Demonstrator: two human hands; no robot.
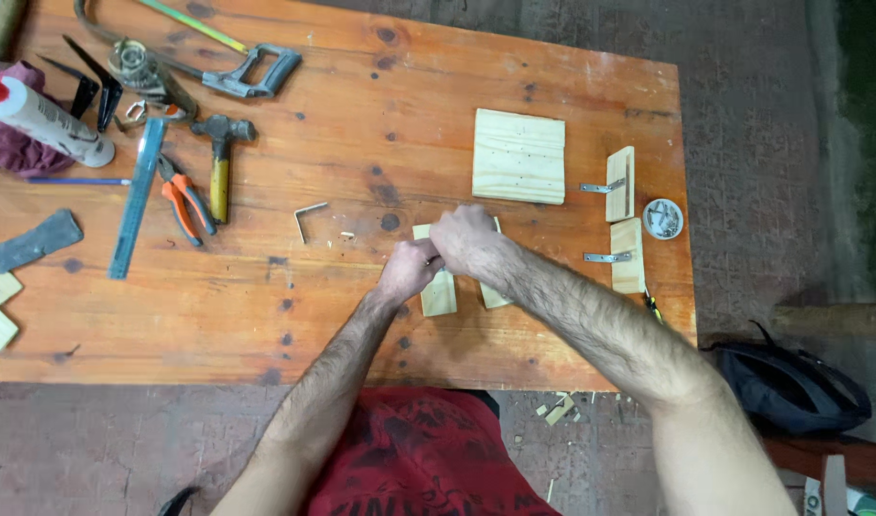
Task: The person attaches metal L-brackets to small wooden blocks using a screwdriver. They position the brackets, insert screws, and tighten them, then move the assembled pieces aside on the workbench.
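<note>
Both hands, left hand (406,270) and right hand (465,239), cover whatever they grip and hide the tops of two wood strips (440,294); the small dish (662,218) holds bits too tiny to tell.

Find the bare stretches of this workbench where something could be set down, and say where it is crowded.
Bare wood runs along the near edge of the bench, left of the left hand. More lies between the hammer and the square board. The far left corner is crowded with the saw, pliers and ruler. The right edge holds bracketed blocks.

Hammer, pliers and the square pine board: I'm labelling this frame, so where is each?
Hammer (220,162), head view, on its yellow handle.
Pliers (185,203), head view, on the orange grips.
Square pine board (519,156), head view, on its top face.
</note>
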